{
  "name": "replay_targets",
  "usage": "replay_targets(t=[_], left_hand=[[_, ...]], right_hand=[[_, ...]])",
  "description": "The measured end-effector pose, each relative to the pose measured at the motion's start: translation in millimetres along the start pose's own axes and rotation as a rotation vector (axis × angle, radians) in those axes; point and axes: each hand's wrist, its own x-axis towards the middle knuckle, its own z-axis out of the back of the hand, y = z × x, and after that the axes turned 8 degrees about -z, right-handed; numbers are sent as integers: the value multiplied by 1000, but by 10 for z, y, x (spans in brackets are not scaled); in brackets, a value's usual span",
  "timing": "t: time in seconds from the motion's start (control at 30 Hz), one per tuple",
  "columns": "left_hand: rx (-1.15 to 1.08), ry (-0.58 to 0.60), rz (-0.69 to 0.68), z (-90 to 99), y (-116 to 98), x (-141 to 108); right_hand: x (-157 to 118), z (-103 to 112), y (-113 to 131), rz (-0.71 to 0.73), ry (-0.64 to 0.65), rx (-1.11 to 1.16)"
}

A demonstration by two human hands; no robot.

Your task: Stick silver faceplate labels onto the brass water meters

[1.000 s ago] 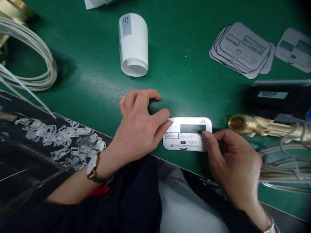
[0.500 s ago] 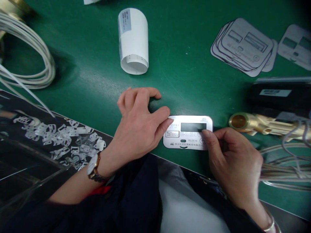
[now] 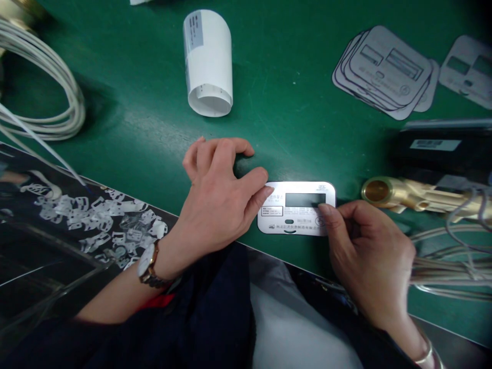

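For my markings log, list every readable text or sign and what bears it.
Silver rounded rectangular plate, bottom line: seemingly "制造有限"; its other print and emblems are too small or blurred.
Grey label on the white rolled sheet: too blurred.
White barcode label on the black box: too small.
Stacked grey rounded plates and the single grey plate: blurred.

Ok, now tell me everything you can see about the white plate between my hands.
The white plate is thin, with rounded corners and a glossy, metal-like or plastic-like face. It has a dark rectangular window, a small oval slot below and a curved slit near the lower edge, with dark print around them. It faces up, long side running left to right, over the green table. The left hand touches its upper left corner; the right hand's thumb presses its right end.
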Motion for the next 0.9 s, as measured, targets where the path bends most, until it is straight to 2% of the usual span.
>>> replay_targets(t=[0.6,0.7,0.77,0.8,0.9], left_hand=[[110,-4,-24,15,-18,20],[107,-154,-40,18,-20,-83],[100,-272,-114,-1,-31,-225],[107,-294,-161,-15,-41,-303],[176,-189,-260,-52,-80,-472]], right_hand=[[-1,-10,1,7,-8,2],[3,-12,5,3,-7,3],[7,-14,5,3,-4,6],[9,-15,4,6,-1,7],[12,-21,2,25,-4,8]])
